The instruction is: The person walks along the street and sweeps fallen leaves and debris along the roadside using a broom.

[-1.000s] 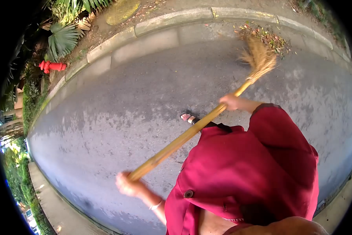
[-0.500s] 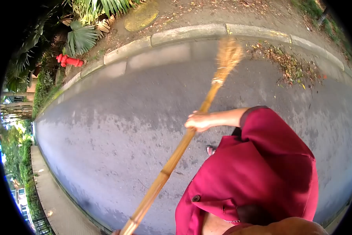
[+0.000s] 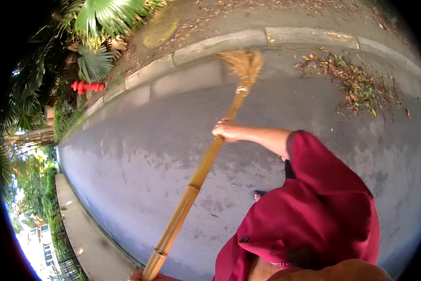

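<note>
A broom with a thick bamboo handle (image 3: 187, 199) slants across the head view, its straw bristles (image 3: 245, 64) fanned out on the pavement close to the curb. My right hand (image 3: 226, 130) is wrapped round the lower part of the handle, a short way above the binding of the bristles. At the bottom edge, my left hand (image 3: 138, 275) grips the handle's upper end and is partly cut off by the frame. To the right of the bristles lies a pile of fallen leaves (image 3: 356, 82), apart from the broom.
A stone curb (image 3: 220, 44) runs along the road (image 3: 140, 154), with dirt and scattered leaves beyond it. By the palm fronds (image 3: 95, 63) stands a red fire hydrant (image 3: 87, 87). A paved sidewalk (image 3: 79, 229) borders the opposite side. One foot (image 3: 259, 195) shows below my red clothing.
The broom's bristles have swept left along the curb, away from the leaf pile. My right hand has shifted left and up with the handle, and more of my left hand shows.
</note>
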Demonstrator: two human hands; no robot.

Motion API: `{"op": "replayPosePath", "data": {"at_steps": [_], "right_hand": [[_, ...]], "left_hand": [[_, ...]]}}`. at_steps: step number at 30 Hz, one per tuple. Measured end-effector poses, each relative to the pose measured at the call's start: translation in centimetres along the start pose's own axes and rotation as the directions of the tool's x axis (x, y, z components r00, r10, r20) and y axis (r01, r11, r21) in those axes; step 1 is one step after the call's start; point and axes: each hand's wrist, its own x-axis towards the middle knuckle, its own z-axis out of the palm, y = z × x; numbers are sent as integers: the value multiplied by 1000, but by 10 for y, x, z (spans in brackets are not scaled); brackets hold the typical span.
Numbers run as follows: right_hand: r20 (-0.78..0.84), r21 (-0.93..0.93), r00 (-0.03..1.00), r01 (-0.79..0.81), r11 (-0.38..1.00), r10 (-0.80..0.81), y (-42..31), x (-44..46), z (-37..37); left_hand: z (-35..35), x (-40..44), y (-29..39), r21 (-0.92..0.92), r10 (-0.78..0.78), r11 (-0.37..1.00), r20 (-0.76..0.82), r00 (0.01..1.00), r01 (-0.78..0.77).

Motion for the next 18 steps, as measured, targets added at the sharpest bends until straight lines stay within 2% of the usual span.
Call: {"op": "replayPosePath", "data": {"at_steps": [1, 2, 3, 4, 5, 7, 8, 10, 12, 13, 14, 15, 16, 17, 18], "right_hand": [[-4, -43, 999, -44, 998, 44, 4, -33, -21], [-11, -87, 997, -81, 993, 81, 7, -68, -42], [49, -121, 989, -136, 983, 143, 4, -105, -67], [-2, -182, 981, -191, 964, 194, 3, -144, -86], [38, -254, 962, -254, 933, 272, -2, -177, -105], [204, -269, 878, -375, 887, 433, -18, -224, -150], [223, -285, 876, -360, 888, 427, -22, -244, -161], [375, -385, 797, -330, 862, 473, -45, -271, -175], [464, -253, 774, -350, 902, 430, -82, -281, -185], [480, -217, 794, -303, 928, 371, -96, -286, -181], [434, -193, 826, -304, 933, 359, -110, -291, -174], [382, -170, 855, -308, 936, 351, -121, -294, -166], [382, -160, 889, -204, 966, 251, -130, -294, -160], [405, -85, 898, -148, 985, 170, -138, -289, -155], [394, 40, 918, -65, 997, 44, -147, -282, -149]], "left_hand": [[2, 4, 20, -298, -301, 904, 63, 952, 306], [6, 7, 41, -534, -543, 635, 205, 815, 558], [9, 6, 63, -543, -460, 681, 204, 864, 491], [8, -1, 79, -452, -410, 763, 214, 887, 462], [8, -17, 60, -394, -451, 750, 283, 847, 531], [4, -48, 70, -475, -392, 682, 404, 826, 556], [0, -66, 75, -338, -398, 759, 436, 807, 557], [-15, -98, 53, -520, -608, 308, 537, 585, 797], [-41, -117, 31, -468, -689, 293, 501, 524, 834], [-64, -118, 30, -430, -719, 308, 480, 503, 849], [-85, -123, 23, -449, -739, 327, 426, 521, 831], [-109, -136, -3, -483, -693, 424, 372, 618, 766], [-137, -132, -7, -509, -694, 423, 350, 629, 749], [-162, -123, -6, -537, -760, 409, 247, 601, 738], [-190, -119, -23, -534, -709, 508, 187, 680, 676]]}}
